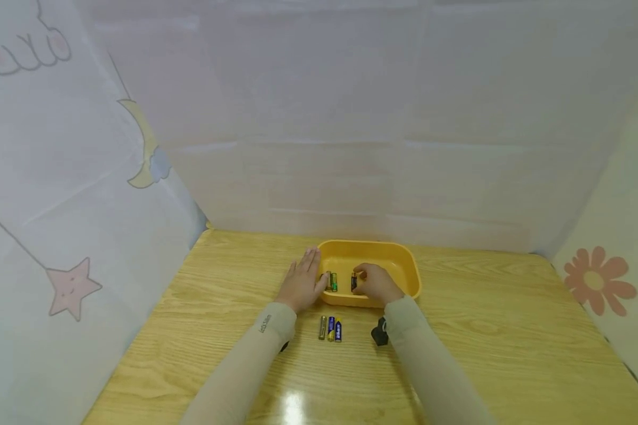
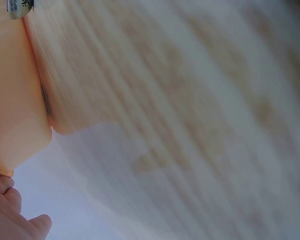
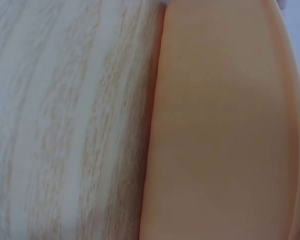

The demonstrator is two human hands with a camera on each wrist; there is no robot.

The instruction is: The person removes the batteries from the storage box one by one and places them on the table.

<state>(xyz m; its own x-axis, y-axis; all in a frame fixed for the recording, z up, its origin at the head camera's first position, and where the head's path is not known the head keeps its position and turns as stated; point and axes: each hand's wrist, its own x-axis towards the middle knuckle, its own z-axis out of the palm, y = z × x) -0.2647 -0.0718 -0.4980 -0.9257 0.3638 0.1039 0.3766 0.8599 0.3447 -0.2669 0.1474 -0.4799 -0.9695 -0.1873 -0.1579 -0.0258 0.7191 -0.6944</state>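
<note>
A yellow plastic tray (image 1: 399,260) stands on the wooden table. My left hand (image 1: 300,284) lies along its left rim with fingers straight and the thumb over the edge. Inside, near that thumb, a gold battery (image 1: 328,281) and a green battery (image 1: 334,283) lie side by side. My right hand (image 1: 378,284) reaches over the near rim and pinches a dark battery (image 1: 354,283) between thumb and fingers, low in the tray. In the right wrist view the tray's outer wall (image 3: 220,120) hides most of that hand.
In front of the tray a gold battery (image 1: 322,328) and two blue-and-yellow batteries, one the middle battery (image 1: 331,329) and one the right battery (image 1: 338,331), lie in a row between my forearms. A pale cloth wall (image 1: 319,177) rises behind the table (image 1: 484,330).
</note>
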